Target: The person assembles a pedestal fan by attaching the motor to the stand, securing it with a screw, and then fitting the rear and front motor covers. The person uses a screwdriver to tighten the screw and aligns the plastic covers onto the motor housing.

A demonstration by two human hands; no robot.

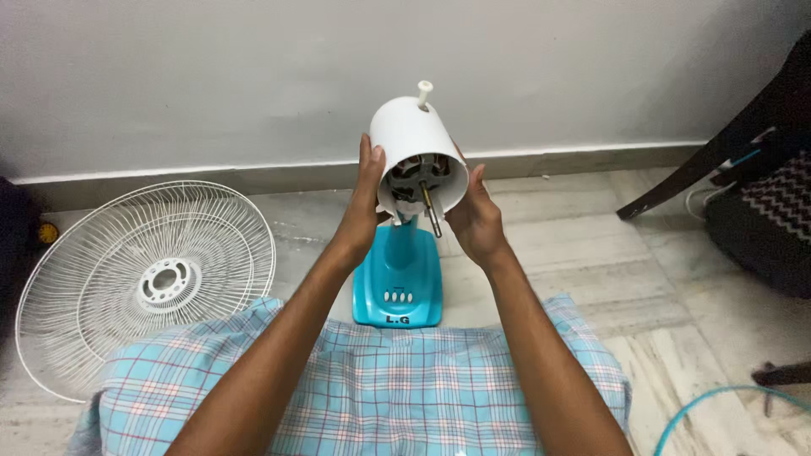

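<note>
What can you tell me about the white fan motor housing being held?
The housing is a smooth white cylinder, plastic by its look, with a small knob on top. Its open front faces the camera, showing the motor and a bare metal shaft. It sits on a blue stand; the left hand and right hand clasp its sides.

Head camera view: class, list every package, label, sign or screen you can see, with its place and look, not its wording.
Printed mark: small dark lettering on the front edge of the blue fan base, below a row of pale buttons.
No packages, signs or screens in view.
</note>
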